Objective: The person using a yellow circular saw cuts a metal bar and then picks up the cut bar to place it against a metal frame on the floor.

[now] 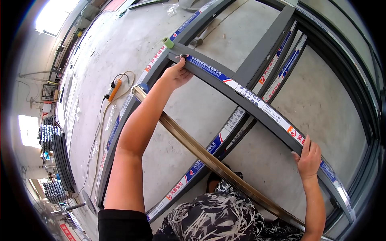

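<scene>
A dark grey metal profile bar (263, 106), with blue, white and red printed film along it, runs slantwise over a large grey frame (263, 46). My left hand (177, 75) is closed round the bar near its far left end, the thumb on top. Further right and nearer to me, my right hand (309, 158) grips the same bar, fingers over its edge. Below my left forearm passes a bronze-coloured bar (189, 140), which continues toward my right forearm. A small light green roll (168, 42) sits on the frame beside the bar's left end.
An orange power strip (115, 90) with cables lies on the concrete floor at left. Stacks of profiles (60, 154) stand at far left. A blue round object (141, 87) is by the bronze bar's end. More frame members (285, 66) cross at right.
</scene>
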A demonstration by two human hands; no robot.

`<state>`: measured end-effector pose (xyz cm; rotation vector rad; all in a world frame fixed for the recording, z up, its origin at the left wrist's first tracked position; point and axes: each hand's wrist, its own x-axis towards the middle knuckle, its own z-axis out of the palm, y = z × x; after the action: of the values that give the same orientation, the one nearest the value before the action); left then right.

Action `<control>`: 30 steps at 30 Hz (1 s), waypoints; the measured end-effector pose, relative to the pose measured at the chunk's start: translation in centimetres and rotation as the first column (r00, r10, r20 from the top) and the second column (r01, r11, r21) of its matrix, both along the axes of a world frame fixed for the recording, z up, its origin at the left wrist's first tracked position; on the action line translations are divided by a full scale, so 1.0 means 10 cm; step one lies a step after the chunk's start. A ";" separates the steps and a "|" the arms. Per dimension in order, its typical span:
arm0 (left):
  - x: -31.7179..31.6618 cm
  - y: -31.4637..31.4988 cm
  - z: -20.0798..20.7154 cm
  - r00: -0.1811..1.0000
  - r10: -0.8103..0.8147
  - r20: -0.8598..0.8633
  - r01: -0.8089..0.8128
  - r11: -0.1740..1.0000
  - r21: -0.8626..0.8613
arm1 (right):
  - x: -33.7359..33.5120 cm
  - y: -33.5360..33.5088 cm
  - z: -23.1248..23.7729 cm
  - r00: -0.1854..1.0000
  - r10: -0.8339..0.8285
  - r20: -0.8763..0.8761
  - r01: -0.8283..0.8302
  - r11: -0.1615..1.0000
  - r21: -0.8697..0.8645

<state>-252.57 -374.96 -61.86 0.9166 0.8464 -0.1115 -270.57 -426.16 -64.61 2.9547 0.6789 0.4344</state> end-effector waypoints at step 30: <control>0.09 -0.06 -0.04 0.999 0.007 -0.040 0.002 0.975 0.221 | 0.17 0.23 0.07 0.999 0.026 0.038 -0.029 0.996 0.088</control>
<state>-251.65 -375.57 -62.24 1.1251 0.9095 -0.0341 -268.88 -423.86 -63.96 3.0150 0.7151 0.5332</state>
